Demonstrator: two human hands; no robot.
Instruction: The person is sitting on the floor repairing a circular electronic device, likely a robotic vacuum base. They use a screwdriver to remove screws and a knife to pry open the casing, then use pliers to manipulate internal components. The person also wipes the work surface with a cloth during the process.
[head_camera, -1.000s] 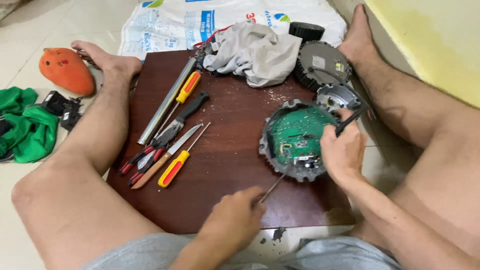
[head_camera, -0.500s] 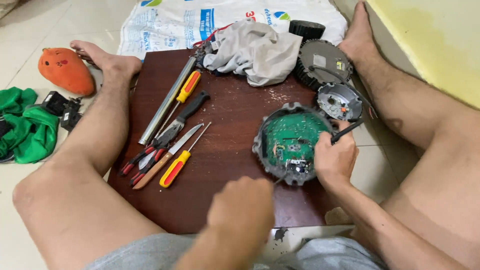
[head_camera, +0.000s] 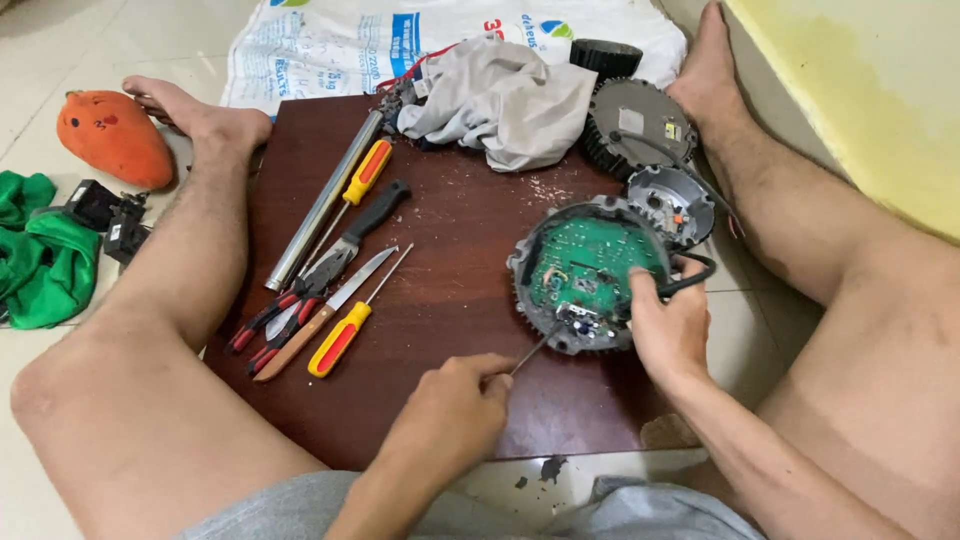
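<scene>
Left hand (head_camera: 450, 405) has brought thin metal screwdriver (head_camera: 535, 348) onto round green circuit-board housing (head_camera: 592, 275); right hand (head_camera: 668, 325) now clamps housing's edge

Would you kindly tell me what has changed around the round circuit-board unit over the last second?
The left hand brought its thin screwdriver tip from short of the round unit onto its near edge. The right hand slid from the unit's right rim down to its lower right, and the unit shifted slightly left. The tools, grey cloth and other round parts on the board stayed put.
</scene>
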